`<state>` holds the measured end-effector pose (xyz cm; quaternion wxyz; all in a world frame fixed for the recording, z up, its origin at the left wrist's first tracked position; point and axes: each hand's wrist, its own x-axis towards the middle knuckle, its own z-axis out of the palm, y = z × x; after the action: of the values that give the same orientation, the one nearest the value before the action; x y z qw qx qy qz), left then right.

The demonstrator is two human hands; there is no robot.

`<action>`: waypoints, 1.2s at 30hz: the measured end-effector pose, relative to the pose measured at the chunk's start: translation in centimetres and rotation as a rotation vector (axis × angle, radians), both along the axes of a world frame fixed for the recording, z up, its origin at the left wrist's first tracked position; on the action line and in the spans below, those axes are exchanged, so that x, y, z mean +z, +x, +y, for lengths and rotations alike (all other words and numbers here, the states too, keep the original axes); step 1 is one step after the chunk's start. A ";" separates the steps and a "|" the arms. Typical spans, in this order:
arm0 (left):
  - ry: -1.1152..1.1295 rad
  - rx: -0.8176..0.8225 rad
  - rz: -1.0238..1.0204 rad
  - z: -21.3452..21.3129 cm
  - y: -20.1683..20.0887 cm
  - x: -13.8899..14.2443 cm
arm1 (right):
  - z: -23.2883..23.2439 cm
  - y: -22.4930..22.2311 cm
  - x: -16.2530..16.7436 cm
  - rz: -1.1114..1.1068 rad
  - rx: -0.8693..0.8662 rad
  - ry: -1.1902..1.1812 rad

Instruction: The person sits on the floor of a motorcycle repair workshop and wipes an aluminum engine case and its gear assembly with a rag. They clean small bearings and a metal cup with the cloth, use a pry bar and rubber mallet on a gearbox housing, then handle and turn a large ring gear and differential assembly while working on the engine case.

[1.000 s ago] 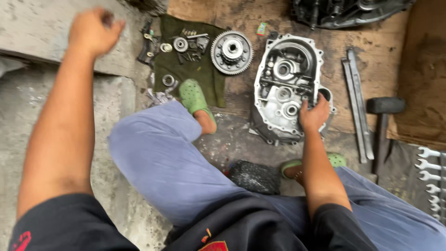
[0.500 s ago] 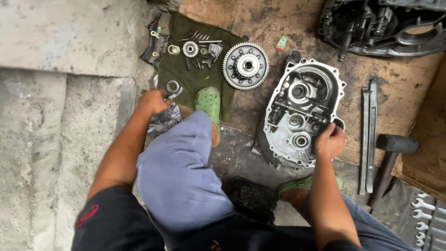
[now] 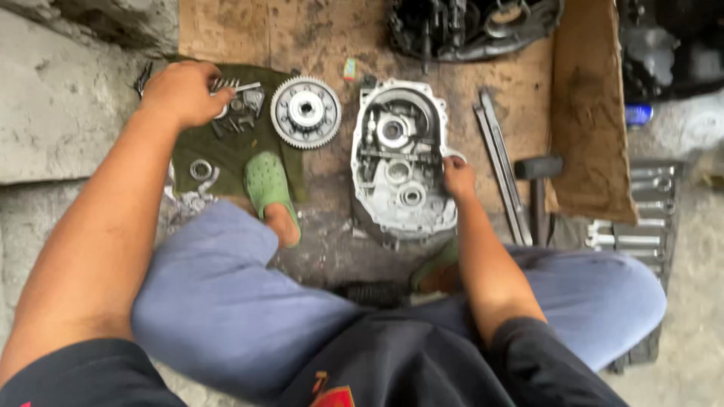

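**A:** What did you see at the engine side cover (image 3: 400,162) when you watched through the head camera?

**B:** The cover lay flat on the brown cardboard sheet (image 3: 324,38), its open side up, straight in front of the person. The right hand (image 3: 457,177) rested on its right rim, the fingers curled over the edge and gripping it. The left hand (image 3: 181,92) was far away from it, over the small loose parts (image 3: 243,99) on the green cloth (image 3: 200,147). Its fingers were bent down, but I could not tell if they were closed on a part or only touching.

**A:** How would you judge the good way for this step?

**B:** I think the right hand should keep the cover steady and flat, so nothing inside shifts. The left hand should lift one part only, because the pieces lay close together and a washer (image 3: 200,169) could roll off the cloth.

**A:** And around them?

**B:** The toothed clutch gear (image 3: 305,111) lay between the cloth and the cover. A foot in a green sandal (image 3: 265,185) stood on the cloth's lower edge. To the right were two long flat bars (image 3: 498,162), then a hammer (image 3: 538,181), then wrenches (image 3: 641,207). A dark engine block (image 3: 471,26) stood at the top. The floor was rough concrete (image 3: 60,113), dirty and oily.
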<state>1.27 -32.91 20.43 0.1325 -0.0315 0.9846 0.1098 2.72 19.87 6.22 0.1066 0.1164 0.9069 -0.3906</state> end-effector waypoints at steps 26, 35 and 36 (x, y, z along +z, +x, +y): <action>0.025 -0.034 0.069 7.3 5.8 7.4 | -0.7 7.8 9.1 0.179 -0.280 -0.815; -0.115 0.015 -0.071 8.5 5.8 0.9 | -2.7 3.1 1.9 0.081 -0.340 -0.891; -0.117 0.017 -0.110 9.3 5.3 -0.9 | -2.8 3.1 0.9 0.071 -0.344 -0.910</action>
<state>6.58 -23.61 19.51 0.1835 -0.0536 0.9802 0.0515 5.87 17.08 7.16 0.0495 0.1926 0.6150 -0.7630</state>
